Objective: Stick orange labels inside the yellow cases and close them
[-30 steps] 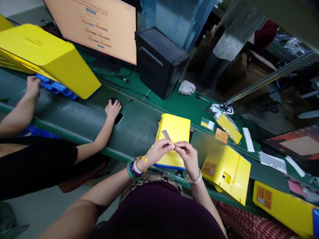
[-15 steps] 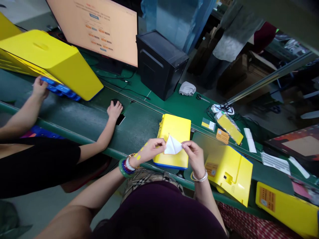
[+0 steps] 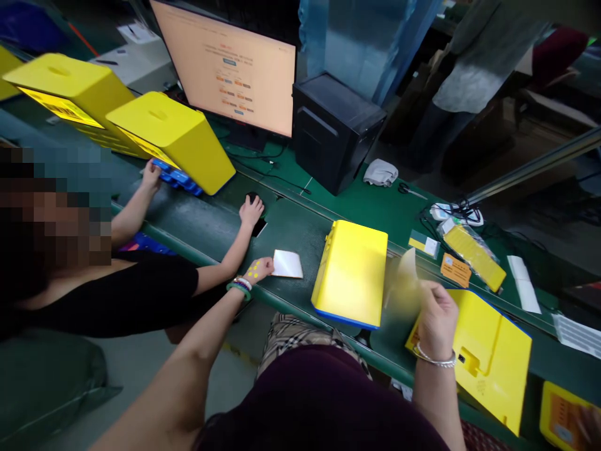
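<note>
My left hand (image 3: 259, 269), with yellow dots on its back, pinches the left edge of a small white square sheet (image 3: 287, 264) over the conveyor belt. My right hand (image 3: 436, 307) is raised on the other side, fingers closed on a thin, pale curled sheet (image 3: 407, 275) that motion smears. Between the hands a yellow plastic case (image 3: 354, 269) with a blue bottom edge lies on the belt, touched by neither. Just behind my right hand is a second yellow case (image 3: 498, 344) with a recessed socket.
At left a co-worker's hand (image 3: 252, 210) rests on a mouse; the other touches a blue part (image 3: 176, 176) under a yellow case (image 3: 178, 134). A monitor (image 3: 235, 69) and black computer tower (image 3: 335, 131) stand behind. Scissors (image 3: 410, 190), orange labels (image 3: 455, 268) and cables lie along the back.
My hands held one folded white piece together above the yellow case. They have moved apart, the left keeping a white square, the right a thin curled sheet. The view has shifted left.
</note>
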A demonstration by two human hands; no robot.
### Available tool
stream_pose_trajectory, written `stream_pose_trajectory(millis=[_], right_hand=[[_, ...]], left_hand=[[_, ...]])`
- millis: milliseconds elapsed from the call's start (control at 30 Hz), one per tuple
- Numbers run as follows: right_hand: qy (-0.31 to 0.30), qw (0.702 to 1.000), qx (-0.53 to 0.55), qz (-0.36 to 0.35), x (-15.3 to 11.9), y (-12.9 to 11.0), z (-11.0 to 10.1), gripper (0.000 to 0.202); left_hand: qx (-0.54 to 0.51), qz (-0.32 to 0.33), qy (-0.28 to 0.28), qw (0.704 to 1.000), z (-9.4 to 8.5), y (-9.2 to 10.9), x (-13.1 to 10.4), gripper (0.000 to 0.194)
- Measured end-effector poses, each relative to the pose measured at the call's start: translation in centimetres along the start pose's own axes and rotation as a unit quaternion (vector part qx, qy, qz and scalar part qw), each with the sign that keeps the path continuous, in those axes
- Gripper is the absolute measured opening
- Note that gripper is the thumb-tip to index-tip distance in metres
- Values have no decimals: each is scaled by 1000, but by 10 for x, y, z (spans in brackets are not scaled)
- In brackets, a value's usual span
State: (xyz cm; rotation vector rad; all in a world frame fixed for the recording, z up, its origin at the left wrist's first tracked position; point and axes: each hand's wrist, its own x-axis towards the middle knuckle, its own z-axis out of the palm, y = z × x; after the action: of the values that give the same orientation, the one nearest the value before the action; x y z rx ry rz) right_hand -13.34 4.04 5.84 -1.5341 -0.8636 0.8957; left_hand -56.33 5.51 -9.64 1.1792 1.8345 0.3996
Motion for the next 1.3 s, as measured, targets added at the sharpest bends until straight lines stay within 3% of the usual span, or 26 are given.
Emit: stream_pose_trajectory(millis=[133,233,300,367,400,467,500,533,667,700,767,833,967,1100,1167,1300], right_hand=[[-20,1000,-15,0,-10,-8,10,23],[-34,996,-65,-50,-25,-17,33,21],[-65,986,-120,-98,-39,-21,55,18],[-142,967,-159,-142,-52,-22,78,18],[-199,952,-168,-159,-57,-22,87,16],[-302,924,-162,-172,-62,-21,97,14],[-319,920,-154,-169,-61,-19,97,16],[-302,928,-149,-159,-59,-17,94,19],[-97,988,-109,-41,-35,0,68,33],[-92,992,-82,7,-29,5,62,34],[-139,985,-18,98,-23,13,55,33],[-170,976,22,137,-23,17,53,32],[-102,991,41,81,-23,24,44,27],[-26,987,138,72,-7,50,22,26],[-24,966,226,120,0,70,14,28],[-6,936,310,163,-7,101,10,30]], left_hand=[[21,-22,81,996,-3,14,-4,11],[-41,38,91,994,12,58,-25,28],[-217,113,-8,970,30,99,-53,41],[-390,133,-174,894,49,139,-86,48],[-443,125,-227,858,56,155,-100,47],[-509,103,-237,821,65,176,-121,39],[-529,91,-221,814,66,181,-126,36],[-543,80,-202,811,66,184,-128,34],[-553,65,-182,811,56,185,-124,37],[-548,69,-184,813,54,186,-124,36],[-536,84,-188,819,55,189,-127,36],[-516,99,-187,830,59,191,-131,39],[-415,129,-139,890,72,186,-125,51],[-324,156,-48,932,89,169,-94,65],[-310,144,-42,939,97,162,-77,65],[-360,104,-95,922,113,156,-59,71]])
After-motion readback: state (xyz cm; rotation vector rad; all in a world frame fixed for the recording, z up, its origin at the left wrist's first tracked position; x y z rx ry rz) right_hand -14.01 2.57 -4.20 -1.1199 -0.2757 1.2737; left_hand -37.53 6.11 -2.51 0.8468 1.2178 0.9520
